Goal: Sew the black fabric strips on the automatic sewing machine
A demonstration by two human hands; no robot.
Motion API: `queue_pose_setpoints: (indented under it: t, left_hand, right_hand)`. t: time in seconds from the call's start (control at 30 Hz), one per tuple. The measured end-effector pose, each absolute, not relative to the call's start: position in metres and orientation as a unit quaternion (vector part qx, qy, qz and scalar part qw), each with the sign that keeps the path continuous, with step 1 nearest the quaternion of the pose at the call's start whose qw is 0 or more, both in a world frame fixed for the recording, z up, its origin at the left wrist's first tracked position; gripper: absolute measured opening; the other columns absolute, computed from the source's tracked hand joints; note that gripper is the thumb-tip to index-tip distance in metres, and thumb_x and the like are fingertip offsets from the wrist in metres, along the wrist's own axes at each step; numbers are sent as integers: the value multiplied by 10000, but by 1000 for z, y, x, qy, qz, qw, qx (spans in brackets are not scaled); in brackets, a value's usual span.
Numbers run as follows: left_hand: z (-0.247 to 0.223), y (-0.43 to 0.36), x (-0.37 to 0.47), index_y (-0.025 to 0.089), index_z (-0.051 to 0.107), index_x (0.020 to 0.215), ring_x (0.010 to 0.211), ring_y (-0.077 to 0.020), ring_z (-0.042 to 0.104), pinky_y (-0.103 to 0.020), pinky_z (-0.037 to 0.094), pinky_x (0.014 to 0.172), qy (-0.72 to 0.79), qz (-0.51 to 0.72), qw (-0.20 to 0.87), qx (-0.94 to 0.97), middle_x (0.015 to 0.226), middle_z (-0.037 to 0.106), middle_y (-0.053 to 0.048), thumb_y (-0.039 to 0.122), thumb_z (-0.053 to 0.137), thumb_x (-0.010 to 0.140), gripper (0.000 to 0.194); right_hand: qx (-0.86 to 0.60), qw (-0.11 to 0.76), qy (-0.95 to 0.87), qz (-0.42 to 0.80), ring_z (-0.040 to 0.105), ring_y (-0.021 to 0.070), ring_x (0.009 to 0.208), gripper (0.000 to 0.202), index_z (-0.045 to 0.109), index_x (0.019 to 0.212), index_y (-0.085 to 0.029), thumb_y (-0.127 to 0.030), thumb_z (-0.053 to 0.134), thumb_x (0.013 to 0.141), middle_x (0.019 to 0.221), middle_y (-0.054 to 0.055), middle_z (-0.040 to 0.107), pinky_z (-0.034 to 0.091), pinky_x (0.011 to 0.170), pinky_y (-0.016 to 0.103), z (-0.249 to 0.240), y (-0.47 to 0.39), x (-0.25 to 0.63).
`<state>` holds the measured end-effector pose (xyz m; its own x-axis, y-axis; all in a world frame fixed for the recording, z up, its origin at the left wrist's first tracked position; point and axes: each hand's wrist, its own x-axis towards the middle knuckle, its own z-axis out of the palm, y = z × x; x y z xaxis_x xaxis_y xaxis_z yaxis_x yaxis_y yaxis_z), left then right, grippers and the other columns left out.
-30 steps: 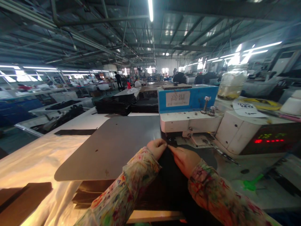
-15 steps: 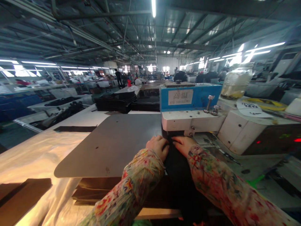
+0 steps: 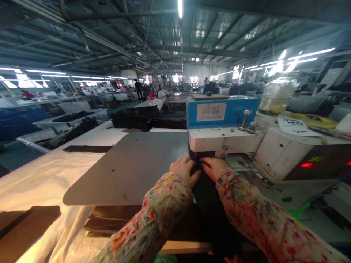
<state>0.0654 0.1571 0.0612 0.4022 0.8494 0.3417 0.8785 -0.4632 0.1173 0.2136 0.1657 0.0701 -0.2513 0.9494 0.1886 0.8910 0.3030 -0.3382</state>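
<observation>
A long black fabric strip (image 3: 210, 204) runs from under the white head (image 3: 219, 140) of a machine down towards my body and over the table's front edge. My left hand (image 3: 184, 170) lies at the right edge of the grey metal plate (image 3: 131, 171), its fingers bent onto the strip's left side and its thumb lower down. On the strip's right side my right hand (image 3: 214, 168) has thumb and forefinger closed at the fabric, just in front of the machine head. Both sets of fingertips are close together. The part of the strip under the head is hidden.
Brown folded pieces (image 3: 112, 221) are stacked below the plate. Black flat pieces (image 3: 134, 117) lie in piles behind it. A blue machine block (image 3: 223, 111), a glass jar (image 3: 278, 93) and a control box (image 3: 304, 153) stand at the right. A person (image 3: 138, 88) is far off.
My left thumb has moved a little away from its fingers. My right hand has shifted slightly left. Red and green digits on the control box now show more brightly.
</observation>
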Motion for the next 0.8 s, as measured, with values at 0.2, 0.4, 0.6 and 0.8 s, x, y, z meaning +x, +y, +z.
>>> queue_pose_setpoints:
  t: [0.2,0.4,0.6,0.8]
  left_hand:
    - [63,155,66,294,507,969,876,-205,445,-351,400,660,-513,-168,49,-841,958,513,7,456,392,748,297]
    - [63,152,66,302,507,982,889,-202,441,-351,400,674,-504,-163,47,-847,986,507,6,453,385,758,296]
    - [65,150,65,299,504,1000,906,-199,429,-350,395,707,-503,-162,39,-848,989,502,9,443,388,764,300]
    - [67,148,65,292,509,1009,900,-201,427,-343,388,717,-503,-151,20,-851,993,501,-3,441,394,764,309]
  right_hand:
    - [-599,174,-778,76,573,160,755,240,580,957,-207,-230,448,758,858,29,632,413,628,232,73,166,212]
    - [-597,185,-778,68,571,157,753,220,587,928,-204,-241,460,751,859,29,630,404,619,227,71,167,212]
    - [-605,194,-769,63,571,155,738,199,588,900,-217,-252,462,750,842,20,630,396,599,225,69,167,211]
    - [-597,200,-776,51,564,143,728,207,576,913,-214,-254,446,758,837,16,627,388,591,218,67,168,212]
